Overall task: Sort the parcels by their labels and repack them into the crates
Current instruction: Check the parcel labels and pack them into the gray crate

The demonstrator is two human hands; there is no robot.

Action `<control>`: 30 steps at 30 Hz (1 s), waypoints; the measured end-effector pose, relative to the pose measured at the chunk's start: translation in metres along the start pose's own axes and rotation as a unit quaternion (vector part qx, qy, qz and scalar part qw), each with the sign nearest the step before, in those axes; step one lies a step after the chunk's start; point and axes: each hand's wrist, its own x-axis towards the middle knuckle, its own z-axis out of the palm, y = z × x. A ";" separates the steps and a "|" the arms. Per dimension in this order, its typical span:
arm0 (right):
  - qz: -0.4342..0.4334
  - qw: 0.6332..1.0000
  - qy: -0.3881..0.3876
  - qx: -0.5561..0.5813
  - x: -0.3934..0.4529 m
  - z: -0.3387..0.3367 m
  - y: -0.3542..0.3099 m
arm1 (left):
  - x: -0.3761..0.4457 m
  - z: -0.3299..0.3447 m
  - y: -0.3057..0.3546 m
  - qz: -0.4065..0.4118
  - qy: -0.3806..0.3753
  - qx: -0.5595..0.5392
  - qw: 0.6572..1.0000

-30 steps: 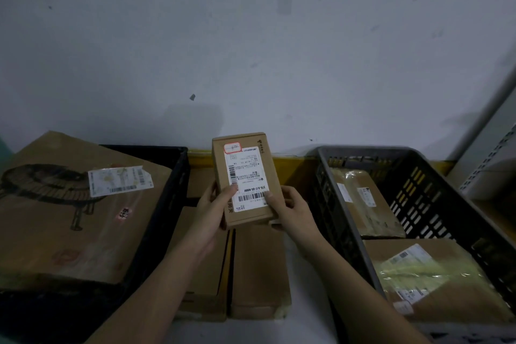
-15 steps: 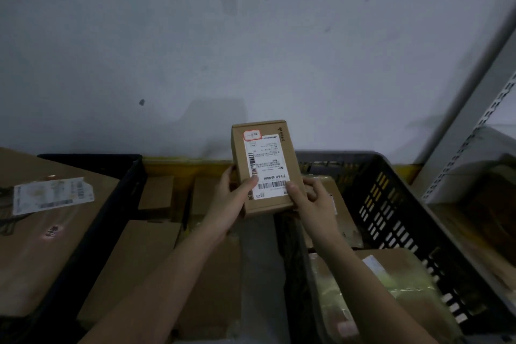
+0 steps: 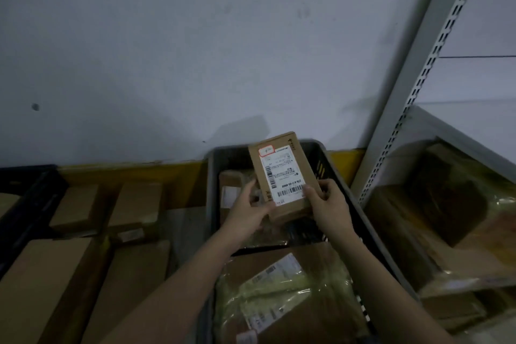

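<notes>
1. Head view, the relation: the small brown cardboard parcel with a white barcode label (image 3: 283,176) hangs in the lower centre of the frame, above the far end of the grey slatted plastic crate (image 3: 339,173). Its long axis runs up and slightly left in the frame, label facing the camera. The open gap on the crate floor lies directly below and toward the viewer, between a taped brown parcel (image 3: 231,190) at the far end and a large plastic-wrapped carton (image 3: 290,296) at the near end.
2. Head view, the grip: both hands hold the parcel by its lower end. The left hand (image 3: 248,211) curls round the left edge, thumb on the face; the right hand (image 3: 329,208) clasps the right lower corner. Both are equally near; neither is released.
3. Loose brown boxes (image 3: 134,204) lie at lower left, outside the crate.
</notes>
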 end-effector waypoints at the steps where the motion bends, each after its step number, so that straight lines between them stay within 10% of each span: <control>1: -0.022 0.999 0.021 -0.038 0.003 -0.006 0.006 | 0.004 0.006 -0.004 0.001 -0.004 0.032 0.999; 8: -0.105 0.958 0.074 -0.256 0.020 -0.015 0.031 | 0.022 0.006 -0.037 -0.008 0.004 0.218 0.976; 21: 0.186 0.913 -0.109 -0.345 0.067 0.022 0.087 | 0.017 -0.008 -0.054 -0.011 -0.035 0.369 0.929; 30: 0.221 0.915 -0.208 -0.267 0.105 0.036 0.099 | 0.015 -0.007 -0.056 -0.009 -0.070 0.397 0.915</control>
